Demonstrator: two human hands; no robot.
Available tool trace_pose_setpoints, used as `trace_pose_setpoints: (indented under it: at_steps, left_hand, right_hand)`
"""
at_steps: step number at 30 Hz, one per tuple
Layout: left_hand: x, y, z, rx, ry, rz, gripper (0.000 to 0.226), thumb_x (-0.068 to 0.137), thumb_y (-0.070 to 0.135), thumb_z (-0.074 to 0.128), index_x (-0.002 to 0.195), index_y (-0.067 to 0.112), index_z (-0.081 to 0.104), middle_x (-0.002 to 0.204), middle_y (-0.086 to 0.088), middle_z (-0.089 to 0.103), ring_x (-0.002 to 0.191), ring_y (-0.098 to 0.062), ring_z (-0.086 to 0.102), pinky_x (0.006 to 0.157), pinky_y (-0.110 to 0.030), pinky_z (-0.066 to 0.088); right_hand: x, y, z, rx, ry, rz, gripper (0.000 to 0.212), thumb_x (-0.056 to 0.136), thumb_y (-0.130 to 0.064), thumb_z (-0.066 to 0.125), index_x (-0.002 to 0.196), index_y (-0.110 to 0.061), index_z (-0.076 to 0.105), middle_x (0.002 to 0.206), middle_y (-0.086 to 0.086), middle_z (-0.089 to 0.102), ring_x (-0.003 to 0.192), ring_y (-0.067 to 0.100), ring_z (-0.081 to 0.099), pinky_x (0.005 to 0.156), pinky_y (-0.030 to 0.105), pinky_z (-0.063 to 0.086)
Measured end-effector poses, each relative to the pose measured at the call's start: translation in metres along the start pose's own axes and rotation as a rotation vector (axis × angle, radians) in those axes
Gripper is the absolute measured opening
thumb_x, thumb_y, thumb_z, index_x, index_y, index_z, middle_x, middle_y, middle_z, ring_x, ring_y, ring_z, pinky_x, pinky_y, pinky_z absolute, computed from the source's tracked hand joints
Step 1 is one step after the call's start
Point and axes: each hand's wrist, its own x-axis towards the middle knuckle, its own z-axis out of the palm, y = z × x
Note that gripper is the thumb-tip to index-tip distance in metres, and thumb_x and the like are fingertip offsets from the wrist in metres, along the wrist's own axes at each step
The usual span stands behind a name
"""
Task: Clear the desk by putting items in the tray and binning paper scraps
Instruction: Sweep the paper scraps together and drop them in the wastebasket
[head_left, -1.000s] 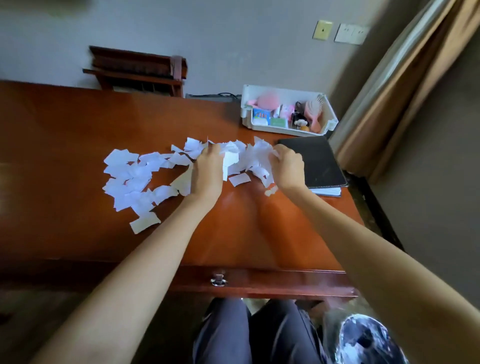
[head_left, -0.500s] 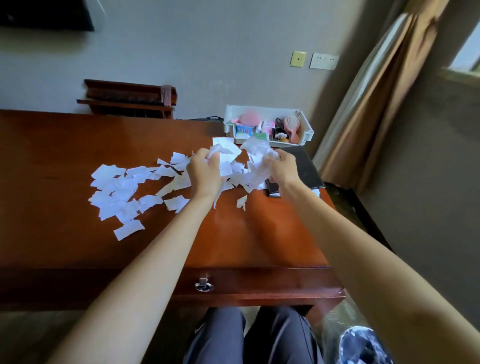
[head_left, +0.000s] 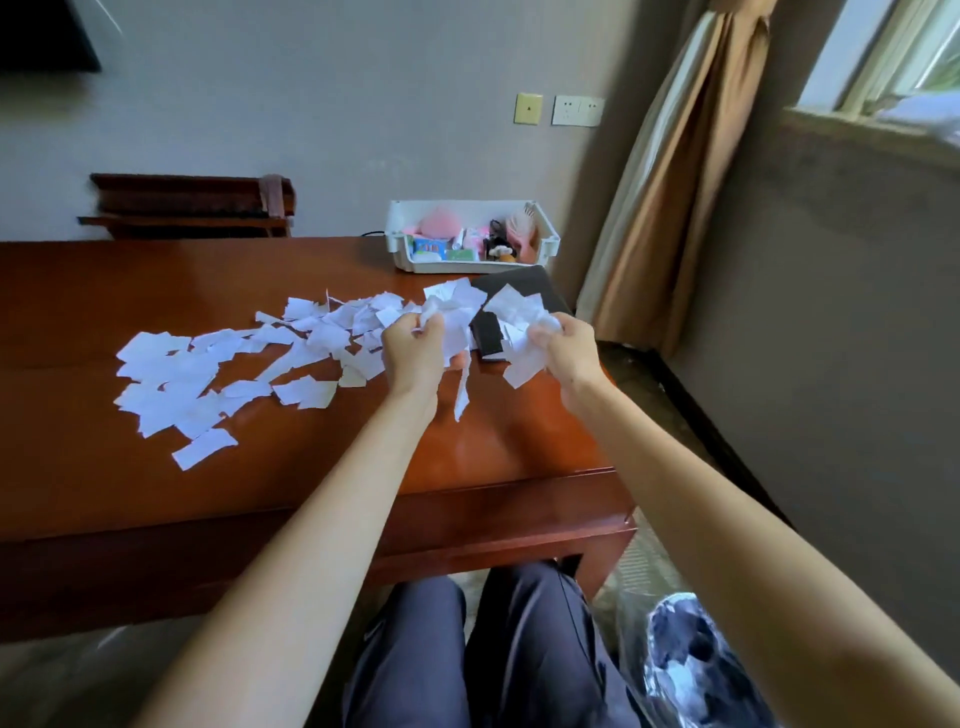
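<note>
Your left hand (head_left: 418, 353) and right hand (head_left: 566, 351) each hold a clenched grip on a bunch of paper scraps (head_left: 457, 312), raised above the right end of the wooden bench (head_left: 78, 291). More scraps (head_left: 171, 384) lie spread across the bench to the left. The white tray (head_left: 415, 262) stands at the far right edge, holding a pink hairbrush (head_left: 522, 231) and small items too blurred to name. A black notebook (head_left: 519, 286) lies just near of the tray, partly hidden behind the held paper. The lined bin (head_left: 685, 660), near right on the floor, is partly covered by your right forearm. Since a second ago, both bunches have been lifted off the bench and your view has swung right, revealing a window.
</note>
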Motion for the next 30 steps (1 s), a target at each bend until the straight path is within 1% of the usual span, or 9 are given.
trace_pose_setpoints:
  at_steps: [8,12,15,19,21,24,26,27,30]
  left_hand:
    - [-0.08,0.001,0.086,-0.003,-0.213,0.142,0.022,0.089,0.013,0.046,0.069,0.004,0.047,0.061,-0.005,0.036,0.064,-0.016,0.038,0.056,-0.027,0.032]
    - [-0.132,-0.012,0.142,-0.051,-0.369,0.095,0.039,0.089,0.006,0.046,0.053,0.015,0.034,0.053,0.0,0.031,0.05,-0.01,0.043,0.044,-0.015,0.033]
    - [-0.169,-0.033,0.183,-0.023,-0.473,0.063,0.036,0.086,0.007,0.047,0.054,0.014,0.031,0.056,-0.001,0.03,0.061,-0.02,0.033,0.054,-0.027,0.03]
    - [-0.206,-0.067,0.233,0.04,-0.579,-0.018,0.035,0.085,0.005,0.046,0.054,0.013,0.031,0.055,0.001,0.029,0.059,-0.019,0.032,0.053,-0.028,0.033]
    - [-0.22,-0.085,0.254,0.093,-0.619,-0.077,0.037,0.086,0.004,0.045,0.053,0.014,0.031,0.054,0.001,0.029,0.051,-0.018,0.037,0.046,-0.026,0.039]
    - [-0.231,-0.119,0.283,0.168,-0.68,-0.168,0.034,0.086,0.006,0.045,0.055,0.013,0.032,0.055,-0.001,0.034,0.032,-0.012,0.049,0.051,-0.041,0.052]
    - [-0.234,-0.144,0.302,0.256,-0.719,-0.174,0.03,0.085,0.008,0.046,0.057,0.012,0.034,0.057,-0.003,0.037,0.045,-0.026,0.059,0.052,-0.044,0.055]
    - [-0.236,-0.157,0.311,0.287,-0.738,-0.181,0.03,0.085,0.008,0.045,0.057,0.011,0.034,0.058,-0.003,0.037,0.049,-0.029,0.058,0.045,-0.038,0.055]
    - [-0.238,-0.194,0.334,0.373,-0.791,-0.211,0.038,0.089,0.003,0.044,0.055,0.012,0.028,0.06,-0.004,0.034,0.05,-0.031,0.055,0.025,-0.014,0.034]
  right_hand:
    - [-0.034,0.036,-0.105,0.082,0.179,0.031,0.023,0.08,-0.001,0.047,0.06,-0.012,0.045,0.058,0.001,0.044,0.052,0.013,0.035,0.044,0.019,0.028]
    - [-0.056,0.075,-0.167,0.065,0.306,0.063,0.011,0.08,-0.002,0.047,0.07,-0.008,0.048,0.061,0.001,0.043,0.056,0.013,0.037,0.051,0.023,0.032]
    - [-0.067,0.115,-0.211,0.05,0.394,0.131,0.011,0.079,-0.003,0.048,0.07,-0.008,0.047,0.062,0.001,0.043,0.06,0.015,0.037,0.055,0.025,0.032]
    - [-0.08,0.174,-0.257,0.06,0.475,0.252,0.017,0.082,-0.003,0.047,0.067,-0.011,0.049,0.068,0.003,0.047,0.063,0.016,0.041,0.057,0.027,0.035]
    - [-0.084,0.204,-0.274,0.057,0.5,0.317,0.014,0.084,-0.003,0.047,0.072,-0.009,0.05,0.069,0.004,0.047,0.063,0.015,0.042,0.057,0.027,0.035]
    - [-0.085,0.249,-0.29,0.031,0.527,0.399,0.012,0.084,-0.004,0.047,0.073,-0.009,0.049,0.068,0.005,0.043,0.066,0.018,0.039,0.057,0.027,0.032]
    - [-0.084,0.279,-0.294,0.013,0.545,0.457,0.014,0.085,-0.006,0.046,0.071,-0.009,0.047,0.068,0.005,0.042,0.067,0.019,0.037,0.058,0.027,0.031]
    - [-0.083,0.295,-0.295,0.005,0.551,0.491,0.013,0.084,-0.007,0.046,0.071,-0.01,0.047,0.069,0.006,0.042,0.068,0.019,0.037,0.059,0.029,0.031]
    - [-0.083,0.336,-0.295,-0.032,0.559,0.598,0.014,0.081,-0.01,0.044,0.068,-0.013,0.044,0.069,0.005,0.042,0.068,0.018,0.034,0.061,0.03,0.029]
